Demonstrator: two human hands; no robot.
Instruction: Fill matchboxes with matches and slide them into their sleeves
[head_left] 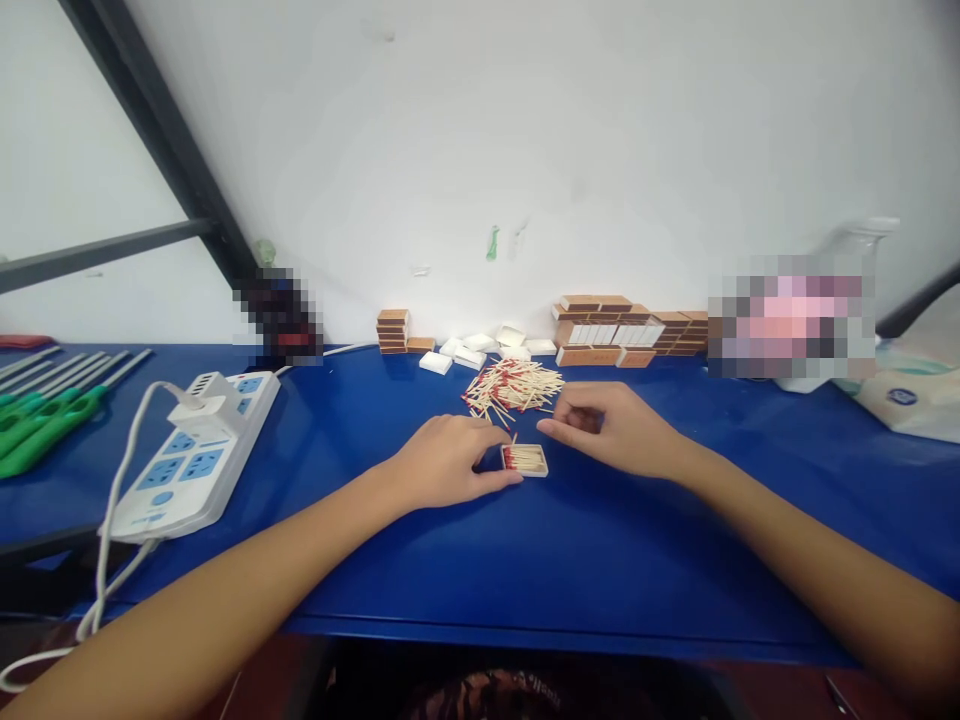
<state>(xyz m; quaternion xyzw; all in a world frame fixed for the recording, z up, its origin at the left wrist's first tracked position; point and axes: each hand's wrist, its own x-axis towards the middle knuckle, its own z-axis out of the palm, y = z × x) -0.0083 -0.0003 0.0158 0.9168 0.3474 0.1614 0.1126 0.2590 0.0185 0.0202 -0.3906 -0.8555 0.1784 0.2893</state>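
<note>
Blue table (pixel 465 570), one match tray (pixel 536 474), two hands (pixel 446 460) (pixel 626 425)

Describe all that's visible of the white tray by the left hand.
The small, open-topped white rectangular tray, seemingly cardboard, lies flat on the blue table. Pale wooden matches with red heads lie inside, heads toward its left end; one juts up near the back-left corner. The bare left hand seems to grip that end between thumb and fingers.

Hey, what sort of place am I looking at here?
Probably a simple workbench for handwork, perhaps in a small workshop: a blue table against a pale wall, bearing a loose heap of matches, stacked matchboxes and a power strip.
</note>
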